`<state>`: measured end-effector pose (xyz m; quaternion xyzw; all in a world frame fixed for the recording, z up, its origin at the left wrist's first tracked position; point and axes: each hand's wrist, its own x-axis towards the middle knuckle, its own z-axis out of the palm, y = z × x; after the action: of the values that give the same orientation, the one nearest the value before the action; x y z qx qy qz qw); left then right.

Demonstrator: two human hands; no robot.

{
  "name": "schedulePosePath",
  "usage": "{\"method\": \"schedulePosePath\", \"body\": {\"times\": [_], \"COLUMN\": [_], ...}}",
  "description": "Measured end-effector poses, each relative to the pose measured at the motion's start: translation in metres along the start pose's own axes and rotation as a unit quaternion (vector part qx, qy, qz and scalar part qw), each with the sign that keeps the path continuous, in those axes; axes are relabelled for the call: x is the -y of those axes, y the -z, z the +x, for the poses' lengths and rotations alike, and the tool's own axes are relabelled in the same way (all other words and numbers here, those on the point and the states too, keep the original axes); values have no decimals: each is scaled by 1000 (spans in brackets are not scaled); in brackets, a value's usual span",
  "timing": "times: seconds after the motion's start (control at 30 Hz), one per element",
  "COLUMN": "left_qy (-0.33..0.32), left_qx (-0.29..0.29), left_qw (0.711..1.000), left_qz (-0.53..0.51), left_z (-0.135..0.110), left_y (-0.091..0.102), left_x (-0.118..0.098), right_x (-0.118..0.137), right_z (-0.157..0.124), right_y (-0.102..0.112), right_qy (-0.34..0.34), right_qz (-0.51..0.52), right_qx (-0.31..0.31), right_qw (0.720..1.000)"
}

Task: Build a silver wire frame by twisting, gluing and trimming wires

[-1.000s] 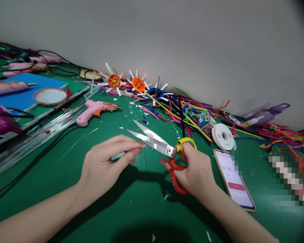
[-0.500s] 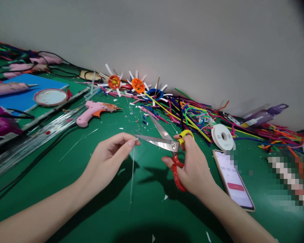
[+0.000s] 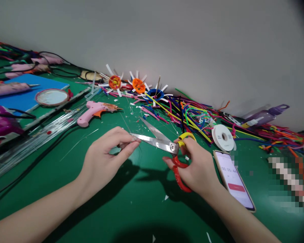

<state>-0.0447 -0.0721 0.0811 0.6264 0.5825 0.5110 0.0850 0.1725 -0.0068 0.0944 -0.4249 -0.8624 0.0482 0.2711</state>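
Observation:
My left hand [image 3: 110, 150] is closed in a pinch, thumb against forefinger, on a thin clear thread [image 3: 126, 123]. Most of that thread is too fine to follow, and the pinched part is hidden by the fingers. My right hand [image 3: 195, 162] is wrapped round a pair of scissors [image 3: 164, 144] with yellow and red handle loops. Their blades stand apart and point left. The tip of the nearer blade lies at my left fingertips, seemingly against them. Both hands are above the green table [image 3: 142, 212].
A pink glue gun [image 3: 91, 113] lies left of centre, beside clear strips [image 3: 45, 135]. Flower-like pieces [image 3: 138, 86] and pipe cleaners [image 3: 172, 111] line the wall. A white spool [image 3: 222, 136], a phone [image 3: 234, 180] and a purple bottle [image 3: 262, 116] are at right.
The thread that hung below my left fingers no longer shows there; a fine line now runs up from them. My left hand has turned and shifted slightly left; the scissor blades are a little closer together.

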Motion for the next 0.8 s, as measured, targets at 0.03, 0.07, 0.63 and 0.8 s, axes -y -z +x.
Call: {"method": "schedulePosePath", "body": {"times": [0.03,0.07,0.63,0.8], "left_qy": [-34,-66,-231,-216], "left_qx": [-10,-16,2,21], "left_qw": [999,997,972,975], "left_qz": [17,28,42,38], "left_z": [0,0,-7,-12], "left_y": [0,1,2,3], "left_x": [2,4,6,3], "right_x": [0,0,13,15], "right_z": [0,1,-11,-14], "right_y": [1,2,-9,-12], "right_qy": [6,13,114,95], "right_qz": [-6,-10,-20,-11], "right_qx": [-6,-10,-4,12], "right_qw": [1000,1000,993,995]}}
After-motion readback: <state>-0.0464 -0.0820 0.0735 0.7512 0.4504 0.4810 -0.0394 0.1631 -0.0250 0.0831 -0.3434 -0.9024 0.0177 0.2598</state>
